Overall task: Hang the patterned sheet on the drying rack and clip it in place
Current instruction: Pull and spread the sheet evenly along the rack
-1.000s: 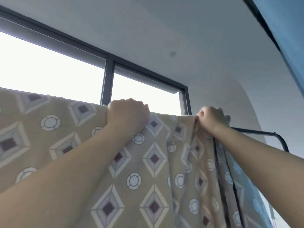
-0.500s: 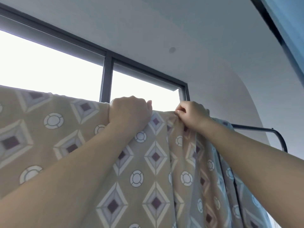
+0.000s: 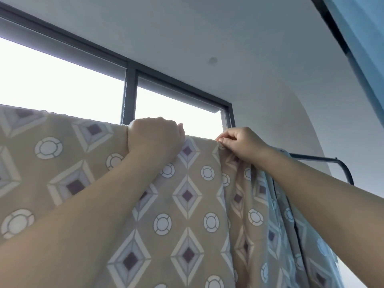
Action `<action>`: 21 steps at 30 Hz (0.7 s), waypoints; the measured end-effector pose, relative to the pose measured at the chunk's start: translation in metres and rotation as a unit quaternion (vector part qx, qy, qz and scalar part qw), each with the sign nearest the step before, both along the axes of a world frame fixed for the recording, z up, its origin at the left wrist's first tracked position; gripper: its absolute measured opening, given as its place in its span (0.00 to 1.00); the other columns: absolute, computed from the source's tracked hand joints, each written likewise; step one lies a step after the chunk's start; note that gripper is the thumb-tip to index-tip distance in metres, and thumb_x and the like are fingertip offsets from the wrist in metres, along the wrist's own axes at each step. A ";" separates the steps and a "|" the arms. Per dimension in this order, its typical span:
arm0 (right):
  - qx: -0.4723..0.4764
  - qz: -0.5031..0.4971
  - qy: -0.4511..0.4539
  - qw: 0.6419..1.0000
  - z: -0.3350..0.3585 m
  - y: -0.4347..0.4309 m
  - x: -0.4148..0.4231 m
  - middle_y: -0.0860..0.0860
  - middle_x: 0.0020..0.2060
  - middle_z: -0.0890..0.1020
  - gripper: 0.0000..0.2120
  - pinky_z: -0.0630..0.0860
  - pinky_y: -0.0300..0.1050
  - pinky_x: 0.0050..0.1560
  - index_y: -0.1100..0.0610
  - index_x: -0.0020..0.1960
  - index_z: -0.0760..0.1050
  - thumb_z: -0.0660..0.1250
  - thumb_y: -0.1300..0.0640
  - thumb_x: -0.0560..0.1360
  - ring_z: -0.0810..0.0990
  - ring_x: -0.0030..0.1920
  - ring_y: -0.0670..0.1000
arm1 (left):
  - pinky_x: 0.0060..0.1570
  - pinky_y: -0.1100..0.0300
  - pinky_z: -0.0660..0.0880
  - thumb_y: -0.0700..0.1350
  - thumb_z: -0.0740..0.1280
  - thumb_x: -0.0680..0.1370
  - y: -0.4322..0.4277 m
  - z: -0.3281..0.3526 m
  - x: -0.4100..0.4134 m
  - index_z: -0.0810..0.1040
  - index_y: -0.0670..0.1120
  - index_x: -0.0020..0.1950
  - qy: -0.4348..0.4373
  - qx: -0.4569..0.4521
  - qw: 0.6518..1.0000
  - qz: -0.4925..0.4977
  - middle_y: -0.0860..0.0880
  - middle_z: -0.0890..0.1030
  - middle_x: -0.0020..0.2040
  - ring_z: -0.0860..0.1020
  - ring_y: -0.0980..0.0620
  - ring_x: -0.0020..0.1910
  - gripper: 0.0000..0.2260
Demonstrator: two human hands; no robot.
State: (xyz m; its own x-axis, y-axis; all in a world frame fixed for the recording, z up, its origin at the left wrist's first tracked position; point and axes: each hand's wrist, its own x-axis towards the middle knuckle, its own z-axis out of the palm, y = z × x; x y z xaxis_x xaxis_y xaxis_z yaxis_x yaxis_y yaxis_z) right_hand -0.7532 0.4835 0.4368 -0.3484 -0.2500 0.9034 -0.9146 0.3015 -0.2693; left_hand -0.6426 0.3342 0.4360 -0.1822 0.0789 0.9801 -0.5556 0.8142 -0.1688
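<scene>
Leftward along the drying rack point(image 3: 324, 158) has slid the right hand point(image 3: 241, 145), now pinching the patterned sheet point(image 3: 187, 204) beside the gripping left hand point(image 3: 154, 138); still spreading, clipping likely next.

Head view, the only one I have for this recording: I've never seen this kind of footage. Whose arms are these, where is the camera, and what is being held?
There is no machine here. A person wears a wide-angle camera on the head, tilted upward, so both bare arms reach into the picture from below. The patterned sheet hangs over the top bar of a drying rack; only the bar's dark right end shows bare. The left hand grips the sheet's top fold. The right hand pinches the fabric where it bunches into pleats. Behind is a bright window. No clip is visible.
</scene>
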 end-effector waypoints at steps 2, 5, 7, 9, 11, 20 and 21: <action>0.015 0.015 -0.008 1.000 -0.001 0.005 0.000 0.48 0.43 0.79 0.09 0.71 0.34 0.44 0.59 0.52 0.80 0.61 0.61 0.79 0.76 0.46 0.46 | 0.28 0.62 0.55 0.51 0.47 0.82 0.002 0.000 -0.001 0.64 0.44 0.27 0.002 -0.006 1.000 -0.001 0.50 0.65 0.25 0.62 0.53 0.24 0.25; 0.011 0.004 0.009 1.000 0.000 0.008 0.002 0.49 0.45 0.79 0.09 0.72 0.39 0.48 0.60 0.53 0.80 0.61 0.61 0.79 0.76 0.48 0.47 | 0.27 0.62 0.54 0.51 0.47 0.82 0.004 -0.001 -0.001 0.64 0.44 0.27 0.009 -0.011 1.000 -0.009 0.50 0.65 0.25 0.62 0.53 0.24 0.25; 0.009 -0.026 0.027 0.999 0.003 0.006 0.003 0.48 0.45 0.78 0.09 0.69 0.39 0.48 0.61 0.52 0.79 0.60 0.61 0.79 0.75 0.47 0.47 | 0.27 0.62 0.55 0.52 0.47 0.82 0.005 0.001 -0.001 0.65 0.44 0.27 0.006 -0.016 1.000 -0.003 0.50 0.66 0.25 0.63 0.52 0.24 0.25; 0.019 -0.074 0.041 0.996 0.004 0.004 -0.001 0.48 0.44 0.78 0.10 0.66 0.37 0.46 0.61 0.52 0.79 0.60 0.61 0.79 0.74 0.47 0.47 | 0.27 0.62 0.56 0.53 0.46 0.82 0.005 -0.002 0.000 0.65 0.44 0.27 -0.004 -0.016 1.000 0.007 0.50 0.66 0.25 0.63 0.52 0.24 0.26; 0.020 -0.147 0.044 0.988 0.006 0.008 -0.011 0.50 0.47 0.79 0.11 0.66 0.39 0.46 0.61 0.53 0.79 0.58 0.60 0.79 0.76 0.51 0.52 | 0.27 0.63 0.56 0.53 0.46 0.81 0.005 -0.001 0.000 0.65 0.44 0.27 0.001 -0.021 1.000 0.012 0.50 0.66 0.25 0.63 0.52 0.24 0.26; 0.021 -0.149 0.033 0.988 0.002 0.003 -0.004 0.51 0.55 0.80 0.12 0.70 0.46 0.56 0.54 0.56 0.76 0.55 0.57 0.80 0.76 0.56 0.54 | 0.29 0.61 0.60 0.50 0.46 0.82 0.013 0.007 0.006 0.72 0.43 0.36 -0.076 0.038 0.996 0.006 0.49 0.71 0.31 0.69 0.51 0.29 0.22; 0.038 -0.107 0.032 0.993 0.000 -0.001 -0.003 0.51 0.53 0.81 0.12 0.71 0.45 0.56 0.55 0.55 0.77 0.56 0.58 0.80 0.76 0.55 0.53 | 0.32 0.60 0.62 0.50 0.46 0.82 0.018 0.007 0.001 0.73 0.44 0.42 -0.102 0.040 0.994 -0.007 0.50 0.71 0.33 0.71 0.50 0.33 0.20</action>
State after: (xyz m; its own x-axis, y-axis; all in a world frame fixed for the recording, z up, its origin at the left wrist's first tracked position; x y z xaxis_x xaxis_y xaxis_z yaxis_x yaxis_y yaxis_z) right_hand -0.7563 0.4824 0.4364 -0.3433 -0.2446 0.9068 -0.8416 0.5087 -0.1814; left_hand -0.6415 0.3524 0.4426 -0.3774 0.0060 0.9260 -0.5052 0.8367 -0.2113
